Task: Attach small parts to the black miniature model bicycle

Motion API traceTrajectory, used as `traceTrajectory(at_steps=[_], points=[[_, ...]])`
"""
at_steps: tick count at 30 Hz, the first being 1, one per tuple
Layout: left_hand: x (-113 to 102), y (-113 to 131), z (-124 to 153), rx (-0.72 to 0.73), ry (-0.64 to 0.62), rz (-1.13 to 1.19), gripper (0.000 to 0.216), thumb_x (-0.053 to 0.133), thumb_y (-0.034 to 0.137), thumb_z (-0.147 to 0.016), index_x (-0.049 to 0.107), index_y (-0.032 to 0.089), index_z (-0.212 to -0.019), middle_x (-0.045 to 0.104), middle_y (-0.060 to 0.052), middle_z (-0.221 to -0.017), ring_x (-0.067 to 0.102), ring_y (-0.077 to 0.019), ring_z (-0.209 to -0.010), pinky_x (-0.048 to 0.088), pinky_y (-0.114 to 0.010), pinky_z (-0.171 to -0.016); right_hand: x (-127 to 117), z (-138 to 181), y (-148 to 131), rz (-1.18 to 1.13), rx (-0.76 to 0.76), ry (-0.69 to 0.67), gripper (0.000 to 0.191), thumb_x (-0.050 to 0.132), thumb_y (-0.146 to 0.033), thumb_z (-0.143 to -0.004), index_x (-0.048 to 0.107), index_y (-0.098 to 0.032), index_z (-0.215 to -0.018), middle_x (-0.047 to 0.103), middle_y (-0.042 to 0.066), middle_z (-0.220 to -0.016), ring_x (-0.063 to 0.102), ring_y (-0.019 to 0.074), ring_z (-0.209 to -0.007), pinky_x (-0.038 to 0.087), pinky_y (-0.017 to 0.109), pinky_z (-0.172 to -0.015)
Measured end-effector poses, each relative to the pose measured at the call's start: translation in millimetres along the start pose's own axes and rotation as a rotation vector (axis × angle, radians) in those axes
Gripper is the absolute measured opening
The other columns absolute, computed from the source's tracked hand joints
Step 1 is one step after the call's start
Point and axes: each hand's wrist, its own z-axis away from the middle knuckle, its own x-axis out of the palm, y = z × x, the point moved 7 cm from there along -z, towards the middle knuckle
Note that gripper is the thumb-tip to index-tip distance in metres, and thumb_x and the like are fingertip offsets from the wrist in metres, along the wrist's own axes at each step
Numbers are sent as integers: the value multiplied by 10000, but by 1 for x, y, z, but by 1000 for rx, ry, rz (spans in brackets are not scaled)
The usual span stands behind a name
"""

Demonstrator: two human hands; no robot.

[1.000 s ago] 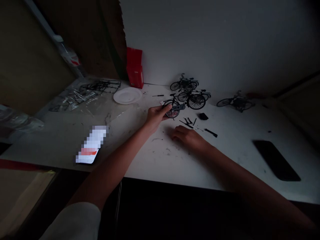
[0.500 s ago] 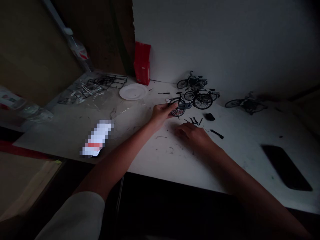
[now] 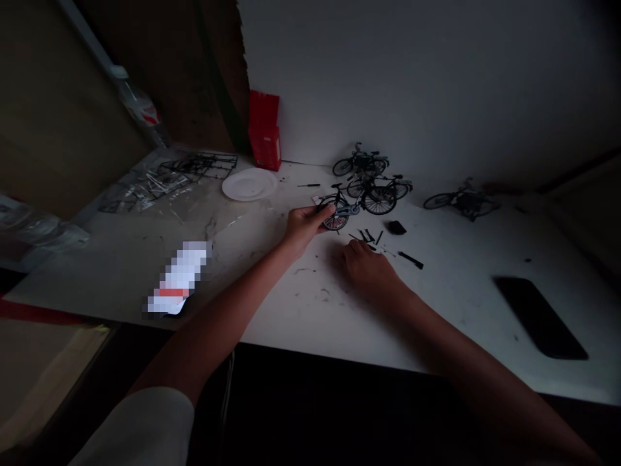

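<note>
My left hand (image 3: 305,228) is closed on a small black model bicycle (image 3: 345,210), thumb and fingers pinching it at one spoked wheel. The bicycle is held upright just above the white table. Below it, my right hand (image 3: 367,260) rests low over the table with its fingers curled under; whatever they may hold is hidden. Several thin black plastic parts (image 3: 369,237) lie beside the right fingertips. A black bar-shaped piece (image 3: 411,260) and a small black lump (image 3: 396,227) are farther right.
More model bicycles (image 3: 361,162) stand by the wall, another (image 3: 463,200) to the right. A white plate (image 3: 250,185), red box (image 3: 265,133), screwdriver (image 3: 309,186) and black part frames (image 3: 206,166) lie behind. A lit phone (image 3: 179,278) is left, a dark flat slab (image 3: 543,317) right.
The view has shifted a little, moving the scene leftward. My right hand has come slightly nearer the thin black parts, its fingers more curled. My left hand still grips the bicycle.
</note>
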Motion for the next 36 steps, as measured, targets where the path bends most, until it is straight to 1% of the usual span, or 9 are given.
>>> traceTrajectory(at_steps=[3,6,9,13,20,24,27,30,36], points=[[2,-1,2,-5,2,8,550,1038,525,-596,821,111,-886,817,-73,-872,783,-189,-784,661,-399,-897,-2,0,9,-182,-15,45,229,488,-189,-1071,709,-131,-1084,739,217,-1112,706,288,-916,482,351,-617],[3,-2,5,-14,7,4,556,1047,511,-588,825,110,-902,817,-72,-883,786,-190,-794,660,-407,-913,-9,2,21,-558,-9,92,112,607,-201,-982,712,-180,-1011,769,96,-941,684,186,-738,536,309,-663],[3,-4,7,-9,7,-40,552,1036,526,-596,830,116,-903,821,-74,-888,786,-195,-807,658,-390,-892,-18,6,32,-862,30,134,93,689,-280,-935,752,-212,-942,781,44,-871,711,173,-742,586,291,-661],[2,-6,9,49,14,-147,500,992,558,-649,840,133,-865,808,-51,-836,773,-203,-811,634,-327,-820,-26,11,45,-1066,92,223,255,774,-456,-935,820,-232,-1049,806,66,-964,744,193,-767,666,331,-642],[16,-7,26,149,-23,-254,417,930,558,-750,842,155,-805,778,-19,-768,720,-171,-768,573,-256,-758,-42,18,63,-1003,146,517,297,728,-536,-1001,838,-264,-1050,779,92,-1041,731,201,-728,688,396,-646],[23,-16,33,105,-42,-226,413,935,551,-752,852,153,-825,782,-29,-778,720,-170,-767,579,-268,-783,-45,20,65,-875,180,564,296,629,-510,-1057,794,-267,-1020,788,111,-1090,753,255,-917,674,406,-742],[25,-22,36,70,-42,-206,400,942,537,-752,855,155,-827,789,-38,-790,721,-166,-762,574,-266,-766,-47,21,64,-808,179,577,288,581,-455,-1085,780,-257,-1022,811,114,-1110,770,259,-966,659,409,-816],[27,-24,38,38,-44,-190,409,947,544,-745,858,156,-837,792,-41,-797,726,-167,-764,575,-268,-754,-47,21,62,-731,193,623,286,604,-452,-1083,802,-265,-995,836,96,-1030,783,248,-927,648,394,-816],[31,-24,44,-41,-50,-114,486,988,545,-684,860,125,-893,806,-55,-835,751,-192,-808,590,-301,-781,-53,25,56,-751,117,877,232,710,-430,-1047,810,-260,-926,845,37,-883,786,193,-764,625,320,-686]])
